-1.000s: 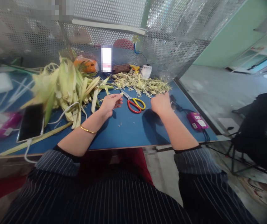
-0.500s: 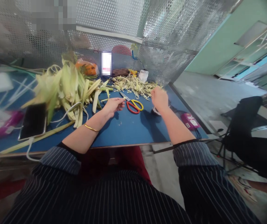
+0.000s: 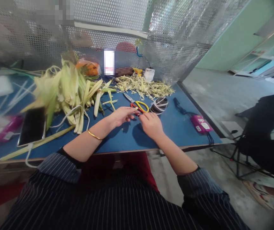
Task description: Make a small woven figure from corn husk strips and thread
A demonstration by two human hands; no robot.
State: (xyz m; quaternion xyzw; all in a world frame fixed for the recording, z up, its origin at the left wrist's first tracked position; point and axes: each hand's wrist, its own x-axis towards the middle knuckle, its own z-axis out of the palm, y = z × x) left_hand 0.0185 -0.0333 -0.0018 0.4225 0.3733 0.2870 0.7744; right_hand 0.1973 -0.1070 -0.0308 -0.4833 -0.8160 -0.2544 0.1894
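Over the middle of the blue table, my left hand point(image 3: 123, 116), with a gold bangle on its wrist, has thumb and forefinger pinched together. A tiny pale bit shows at their tips. My right hand point(image 3: 151, 124) is close beside it, its fingers pressed together near the left fingertips; whatever they hold is too small to make out. Just beyond both hands lie scissors point(image 3: 142, 106) with one red and one yellow handle, partly covered by the fingers. A dark spool wound with pale cord point(image 3: 159, 105) stands behind my right hand.
Corn husks point(image 3: 72, 86) are heaped at left, with a phone point(image 3: 32, 125) and white cable before them. Shredded husk point(image 3: 146, 87) lies along the back by a perforated metal screen point(image 3: 117, 19). A purple box point(image 3: 201, 124) sits at right; a black chair point(image 3: 258, 127) stands beyond the table.
My right hand has come left and nearer to me from the shredded husk, uncovering the spool. My left hand has shifted slightly right and nearer to me, and the hands now almost meet.
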